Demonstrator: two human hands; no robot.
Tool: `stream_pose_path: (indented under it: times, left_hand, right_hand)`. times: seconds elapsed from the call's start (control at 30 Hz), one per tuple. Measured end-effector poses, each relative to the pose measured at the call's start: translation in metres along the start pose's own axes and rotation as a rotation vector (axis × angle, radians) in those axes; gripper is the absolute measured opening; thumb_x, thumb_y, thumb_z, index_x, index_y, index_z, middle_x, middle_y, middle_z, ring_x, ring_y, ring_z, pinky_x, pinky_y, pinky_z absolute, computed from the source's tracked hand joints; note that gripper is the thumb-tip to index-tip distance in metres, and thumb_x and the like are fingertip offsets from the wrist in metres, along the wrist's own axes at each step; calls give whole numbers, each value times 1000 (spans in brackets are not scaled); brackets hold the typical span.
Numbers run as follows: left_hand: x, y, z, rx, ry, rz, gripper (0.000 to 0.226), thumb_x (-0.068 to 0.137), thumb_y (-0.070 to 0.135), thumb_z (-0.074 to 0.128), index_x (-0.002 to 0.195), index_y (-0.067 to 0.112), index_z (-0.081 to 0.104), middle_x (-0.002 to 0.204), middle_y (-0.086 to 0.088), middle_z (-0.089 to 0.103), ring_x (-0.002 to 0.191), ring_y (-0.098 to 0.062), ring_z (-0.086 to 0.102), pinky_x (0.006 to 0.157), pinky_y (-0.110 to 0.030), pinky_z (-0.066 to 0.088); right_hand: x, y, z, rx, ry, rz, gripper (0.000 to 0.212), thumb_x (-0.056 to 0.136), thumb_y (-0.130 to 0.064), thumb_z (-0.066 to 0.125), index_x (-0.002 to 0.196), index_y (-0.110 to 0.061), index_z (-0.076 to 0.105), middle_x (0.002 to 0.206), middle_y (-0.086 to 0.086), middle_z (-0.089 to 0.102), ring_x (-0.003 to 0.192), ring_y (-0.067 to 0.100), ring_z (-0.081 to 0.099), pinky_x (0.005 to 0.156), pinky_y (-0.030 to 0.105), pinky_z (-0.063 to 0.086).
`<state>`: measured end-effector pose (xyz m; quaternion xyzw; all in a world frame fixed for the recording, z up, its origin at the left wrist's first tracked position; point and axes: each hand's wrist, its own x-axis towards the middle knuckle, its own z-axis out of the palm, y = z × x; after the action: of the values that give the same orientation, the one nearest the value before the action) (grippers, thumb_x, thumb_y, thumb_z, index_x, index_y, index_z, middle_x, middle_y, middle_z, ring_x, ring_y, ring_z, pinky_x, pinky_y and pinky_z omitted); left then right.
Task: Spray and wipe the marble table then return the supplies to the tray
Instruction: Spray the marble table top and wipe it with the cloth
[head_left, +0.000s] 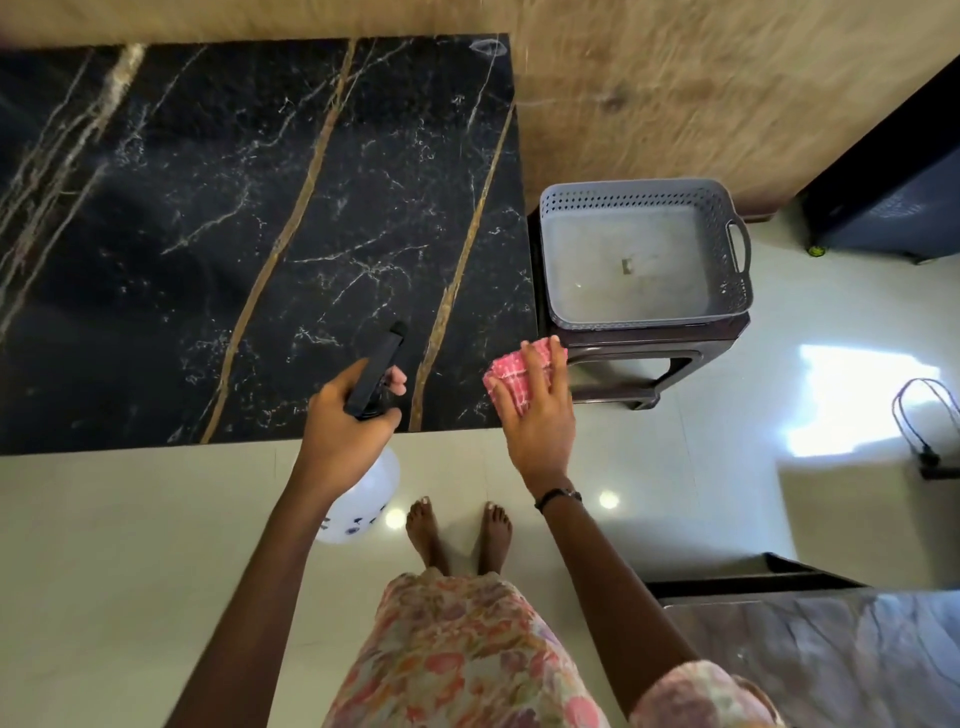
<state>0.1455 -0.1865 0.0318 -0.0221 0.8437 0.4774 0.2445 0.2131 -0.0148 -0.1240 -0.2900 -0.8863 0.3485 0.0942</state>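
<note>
Premises: glossy pale tiled floor (156, 519), wood-grain wall at 12 o'clock, black gold-veined marble counter (208, 234) filling the upper left of the head view.

Nearest, at 6 o'clock: floral garment and bare feet on the tile, just short of the counter's near edge.

Left hand (343, 415), just left of centre: fingers clenched round the black trigger head of the spray bottle (363, 493), one finger forward by the trigger. The white body hangs below the hand, off the counter's near edge; the nozzle points toward 12 o'clock over the marble.

Right hand (540, 410), at 3 o'clock from the left: fingers fairly straight, laid over and holding the folded pink checked cloth (511, 371) at the counter's near right corner. I cannot tell whether the cloth touches the marble.

Further, at 1 to 2 o'clock: grey perforated tray (550, 244) on a dark stool (623, 358), just beside the counter's right edge, holding no supplies.

Assessment: spraying appears to be the step in hand; no wet film is discernible. Recommend carrying the nozzle further over the slab before squeezing, misting evenly toward the far left, and keeping the cloth out of the spray path until coverage is complete. Both supplies remain in hand, the tray near the right hand.
</note>
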Motion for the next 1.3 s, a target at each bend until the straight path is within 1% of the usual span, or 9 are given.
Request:
stream_pose_path:
  times: [0.1, 0.2, 0.33, 0.5, 0.63, 0.73, 0.93, 1.2, 1.3]
  left_hand:
    - [2, -1, 7, -2, 2, 9, 29, 81, -4, 57, 95, 19, 64, 92, 10, 65, 87, -6, 58, 76, -27, 43]
    - [3, 0, 13, -9, 2, 11, 31, 81, -3, 58, 90, 26, 63, 92, 9, 65, 83, -11, 58, 72, -24, 43]
    - [4, 6, 24, -39, -5, -9, 26, 84, -1, 57, 93, 22, 63, 87, 10, 63, 78, -10, 58, 71, -18, 45]
    - [8, 7, 33, -22, -18, -31, 24, 83, -2, 57, 101, 12, 64, 91, 4, 65, 78, -11, 58, 89, -39, 46]
    - [13, 8, 37, -18, -23, -7, 24, 82, -4, 57, 98, 12, 64, 94, 1, 66, 77, -11, 57, 74, -31, 43]
    - [16, 10, 41, -22, -25, -7, 24, 82, -2, 57, 98, 15, 64, 94, 5, 66, 78, -10, 58, 73, -27, 43]
    - [24, 19, 44, -15, -13, 8, 21, 84, 2, 59, 100, 15, 64, 93, 8, 67, 83, -10, 60, 88, -39, 47]
    - [53, 44, 37, -56, 8, 50, 28, 82, -3, 56, 92, 23, 62, 88, 11, 64, 76, -5, 59, 73, -17, 44]
    - [79, 52, 30, -61, 14, 56, 30, 81, -5, 56, 94, 21, 64, 91, 9, 65, 79, -8, 58, 81, -26, 43]
  right_hand:
    - [13, -5, -6, 336, -11, 354, 58, 91, -53, 50, 141, -28, 35, 131, 7, 55, 110, 25, 58, 88, 32, 50]
    - [18, -4, -9, 429, -6, 480, 54, 92, -54, 47, 138, -26, 41, 117, 7, 64, 100, 22, 62, 88, 30, 51]
    - [-4, -7, 6, 140, 76, 300, 65, 91, -56, 45, 144, -23, 30, 142, 10, 46, 118, 29, 54, 94, 40, 49]
    - [-19, -1, 15, 80, 224, 82, 61, 90, -49, 52, 141, -21, 36, 147, 8, 39, 125, 25, 48, 95, 30, 43]
    - [-10, -8, 9, 440, 232, 465, 55, 89, -50, 51, 137, -22, 46, 113, 0, 64, 96, 14, 64, 86, 28, 55]
    - [-2, 3, 5, 719, 97, 702, 56, 90, -53, 47, 135, -18, 49, 108, 0, 67, 96, 17, 65, 88, 35, 56]
    - [17, -8, -3, 33, 13, 182, 73, 88, -64, 39, 144, -19, 28, 138, 9, 46, 108, 26, 58, 81, 39, 56]
    - [151, -41, 18, -59, 17, 184, 71, 93, -58, 38, 145, -11, 25, 137, 18, 43, 113, 37, 54, 86, 47, 49]
    - [205, -55, 27, -89, 4, 197, 71, 94, -57, 36, 146, -11, 23, 139, 18, 41, 113, 38, 54, 85, 48, 49]
